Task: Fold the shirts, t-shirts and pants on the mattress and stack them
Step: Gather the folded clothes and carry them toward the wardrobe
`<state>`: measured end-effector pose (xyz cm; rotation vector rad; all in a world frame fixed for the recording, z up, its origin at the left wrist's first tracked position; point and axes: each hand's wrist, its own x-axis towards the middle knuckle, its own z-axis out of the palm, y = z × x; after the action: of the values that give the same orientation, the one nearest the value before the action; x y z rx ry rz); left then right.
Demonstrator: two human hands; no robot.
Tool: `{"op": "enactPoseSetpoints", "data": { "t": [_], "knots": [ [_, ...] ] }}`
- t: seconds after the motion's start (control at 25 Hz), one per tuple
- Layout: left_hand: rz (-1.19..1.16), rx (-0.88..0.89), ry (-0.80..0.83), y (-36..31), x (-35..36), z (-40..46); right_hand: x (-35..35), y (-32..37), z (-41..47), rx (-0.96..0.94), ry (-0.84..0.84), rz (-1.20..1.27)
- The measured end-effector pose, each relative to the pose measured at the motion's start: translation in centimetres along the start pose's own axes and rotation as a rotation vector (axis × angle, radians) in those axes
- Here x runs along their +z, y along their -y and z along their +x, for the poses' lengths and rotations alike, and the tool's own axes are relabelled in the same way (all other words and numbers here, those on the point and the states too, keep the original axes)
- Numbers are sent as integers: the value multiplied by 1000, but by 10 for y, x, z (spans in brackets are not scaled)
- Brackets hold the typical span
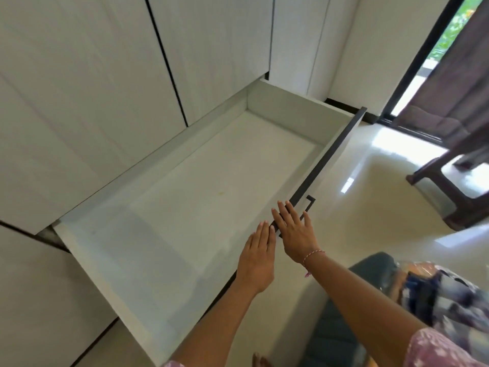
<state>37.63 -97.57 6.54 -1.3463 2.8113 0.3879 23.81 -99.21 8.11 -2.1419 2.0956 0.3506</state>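
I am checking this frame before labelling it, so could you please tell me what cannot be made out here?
Head view only:
- Mattress and stack: outside the frame.
- Patterned bundle: cut by the right edge, blurred; its contents are unclear.
- Drawer handle: partly covered by the right hand.
- Left hand: contact with the drawer front is unclear.
- Dark furniture: cut by the right edge.

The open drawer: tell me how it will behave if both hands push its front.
The drawer looks empty, so it will probably move lightly. Its panels look like stiff board, so it should slide as one piece rather than flex. The left hand and right hand sit near one end of the front, so it might skew slightly.
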Motion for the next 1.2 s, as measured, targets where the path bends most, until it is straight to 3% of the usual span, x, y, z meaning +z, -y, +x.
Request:
{"op": "enactPoseSetpoints", "data": {
  "t": [0.16, 0.24, 0.32, 0.44, 0.52, 0.64, 0.72, 0.96, 1.08, 1.2],
  "knots": [
    [159, -55, 11, -39, 5, -14, 6, -23, -40, 28, 43, 37],
    [183, -23, -61, -49, 2, -14, 6, -24, -51, 51, 62, 56],
    [149, -36, 5, -52, -3, -13, 7, -18, -49, 86, 73, 65],
    [294, 13, 56, -42, 8, -7, 12, -18, -41, 129, 83, 111],
    [349, -14, 51, -44, 12, -4, 10, -16, -49, 147, 47, 59],
    [429, -21, 46, -65, 17, -21, 23, 8, -98, 194, -177, 53],
    [404, -9, 126, -102, 36, -53, 50, 16, -157, 310, -138, 178],
    [51, 143, 407, -213, 141, -157, 184, -23, -374, 841, -33, 460],
    [-70, 148, 453, -236, 189, -177, 247, -41, -444, 1099, 15, 589],
    [-617, 77, 516, -244, 238, -187, 293, -47, -467, 1234, 20, 826]
  ]
}}
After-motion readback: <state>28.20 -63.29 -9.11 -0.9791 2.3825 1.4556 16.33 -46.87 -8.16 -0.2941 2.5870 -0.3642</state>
